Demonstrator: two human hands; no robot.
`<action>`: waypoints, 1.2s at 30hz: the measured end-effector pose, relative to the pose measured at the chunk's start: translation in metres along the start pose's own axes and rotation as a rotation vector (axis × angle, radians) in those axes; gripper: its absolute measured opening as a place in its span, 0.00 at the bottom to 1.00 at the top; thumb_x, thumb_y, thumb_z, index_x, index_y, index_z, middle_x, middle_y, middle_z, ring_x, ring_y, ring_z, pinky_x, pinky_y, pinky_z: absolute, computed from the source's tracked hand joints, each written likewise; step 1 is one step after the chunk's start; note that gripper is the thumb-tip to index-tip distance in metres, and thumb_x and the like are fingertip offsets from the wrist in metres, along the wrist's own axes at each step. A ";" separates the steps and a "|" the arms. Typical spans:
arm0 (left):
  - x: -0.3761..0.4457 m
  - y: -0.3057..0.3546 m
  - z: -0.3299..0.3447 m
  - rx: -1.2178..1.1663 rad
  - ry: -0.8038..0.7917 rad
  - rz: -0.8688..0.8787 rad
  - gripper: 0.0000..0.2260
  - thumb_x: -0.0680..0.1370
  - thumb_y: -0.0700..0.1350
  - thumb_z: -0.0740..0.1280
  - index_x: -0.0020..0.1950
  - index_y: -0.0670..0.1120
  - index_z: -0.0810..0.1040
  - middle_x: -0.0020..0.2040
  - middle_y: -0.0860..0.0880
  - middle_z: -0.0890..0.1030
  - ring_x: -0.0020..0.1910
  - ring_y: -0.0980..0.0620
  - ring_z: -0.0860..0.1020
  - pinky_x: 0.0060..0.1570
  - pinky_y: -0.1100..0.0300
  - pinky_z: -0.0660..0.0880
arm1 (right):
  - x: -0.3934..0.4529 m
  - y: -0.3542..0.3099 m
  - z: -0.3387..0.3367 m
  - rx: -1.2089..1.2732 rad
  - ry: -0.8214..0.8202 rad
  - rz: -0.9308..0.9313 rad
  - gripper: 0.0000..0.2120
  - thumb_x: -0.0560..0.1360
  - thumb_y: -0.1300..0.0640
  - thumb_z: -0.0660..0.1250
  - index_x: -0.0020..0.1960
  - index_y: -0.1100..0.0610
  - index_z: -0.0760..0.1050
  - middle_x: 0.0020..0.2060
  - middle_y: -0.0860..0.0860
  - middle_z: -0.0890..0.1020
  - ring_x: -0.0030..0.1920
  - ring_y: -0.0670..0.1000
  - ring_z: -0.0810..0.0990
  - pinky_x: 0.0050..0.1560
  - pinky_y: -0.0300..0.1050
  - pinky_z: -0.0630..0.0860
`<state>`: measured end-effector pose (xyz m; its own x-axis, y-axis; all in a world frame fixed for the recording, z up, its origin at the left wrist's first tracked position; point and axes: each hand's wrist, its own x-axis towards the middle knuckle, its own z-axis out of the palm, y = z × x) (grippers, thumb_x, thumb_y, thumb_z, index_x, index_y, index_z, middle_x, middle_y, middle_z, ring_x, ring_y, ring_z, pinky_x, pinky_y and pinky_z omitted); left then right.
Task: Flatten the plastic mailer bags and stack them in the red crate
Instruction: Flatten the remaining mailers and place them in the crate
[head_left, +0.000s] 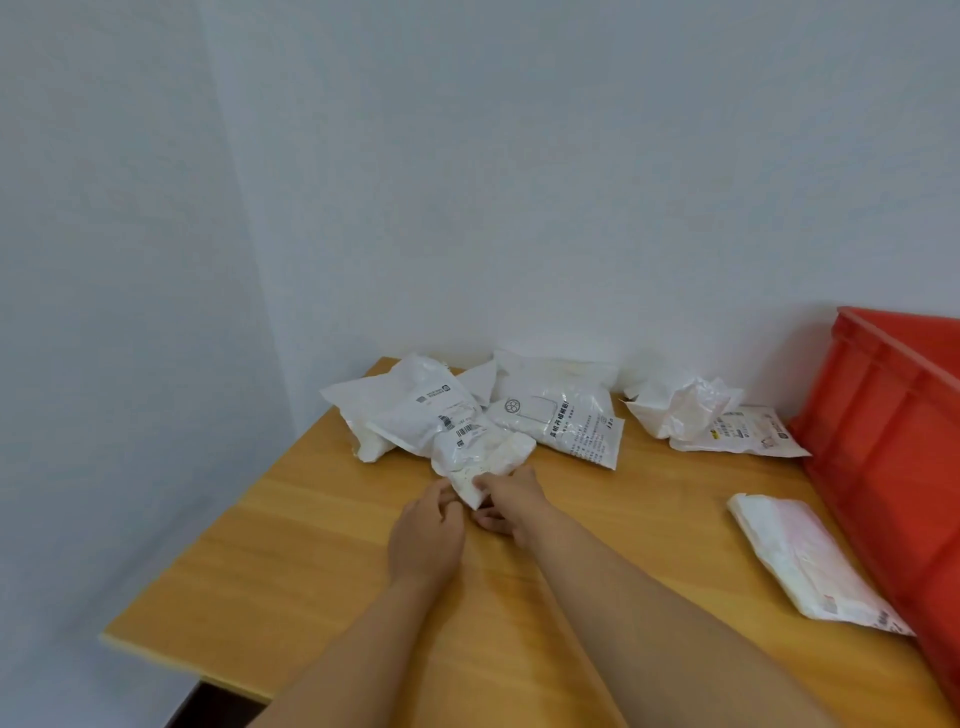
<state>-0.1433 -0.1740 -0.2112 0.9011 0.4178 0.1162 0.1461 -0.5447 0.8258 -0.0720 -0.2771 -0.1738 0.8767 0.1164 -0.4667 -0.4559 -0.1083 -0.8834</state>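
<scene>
Two hands meet at one crumpled mailer bag (480, 460) on the wooden table (322, 540); only the head view is available.

Head view, positions referenced to the red crate (893, 447):

1. The red crate stands at the table's right edge. Its interior is not visible, so the number of bags already stacked inside cannot be determined.
2. The left hand (426, 535) and the right hand (511, 504) are well to the left of the crate, near the table's middle. Both pinch the near corner of the crumpled mailer bag, fingers curled onto the plastic. The exact finger placement under the bag is hidden.
3. The held bag rests on the table and touches a heap of two further bags (405, 410) on the side away from the crate.
4. A printed bag (566, 421) lies between that heap and the crate, against the wall.
5. A puffed, crumpled bag (680, 410) sits on top of a flatter printed one (743, 431), just beside the crate's far corner.
6. One flattened bag (810, 561) lies just beside the crate's near wall, not yet inside.

Assessment: the task appears to be at an early stage. One bag looks flattened but unstacked; roughly six remain to be flattened, and the held bag appears to be the current work item.
</scene>
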 end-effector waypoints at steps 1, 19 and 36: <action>0.001 -0.001 -0.001 -0.009 -0.001 -0.006 0.15 0.77 0.49 0.57 0.61 0.58 0.75 0.51 0.59 0.81 0.53 0.52 0.78 0.53 0.51 0.74 | 0.001 0.000 0.004 0.028 0.009 0.007 0.24 0.77 0.62 0.68 0.68 0.58 0.60 0.42 0.57 0.78 0.28 0.50 0.78 0.29 0.41 0.77; 0.008 0.001 -0.011 -0.459 -0.006 -0.272 0.23 0.78 0.66 0.60 0.64 0.51 0.69 0.57 0.50 0.77 0.55 0.49 0.77 0.56 0.48 0.76 | -0.062 0.026 -0.125 0.040 -0.064 -0.095 0.19 0.78 0.71 0.63 0.64 0.55 0.72 0.48 0.55 0.83 0.38 0.50 0.81 0.38 0.42 0.78; -0.040 0.053 0.027 -0.334 -0.193 -0.030 0.15 0.83 0.58 0.57 0.55 0.52 0.79 0.49 0.56 0.82 0.50 0.59 0.79 0.42 0.65 0.71 | -0.097 0.058 -0.165 -0.169 0.173 -0.264 0.20 0.80 0.37 0.59 0.56 0.51 0.78 0.49 0.46 0.85 0.48 0.47 0.83 0.44 0.41 0.75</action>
<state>-0.1610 -0.2392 -0.1870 0.9634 0.2678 0.0094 0.0612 -0.2542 0.9652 -0.1579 -0.4578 -0.1730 0.9805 -0.0056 -0.1964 -0.1910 -0.2606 -0.9464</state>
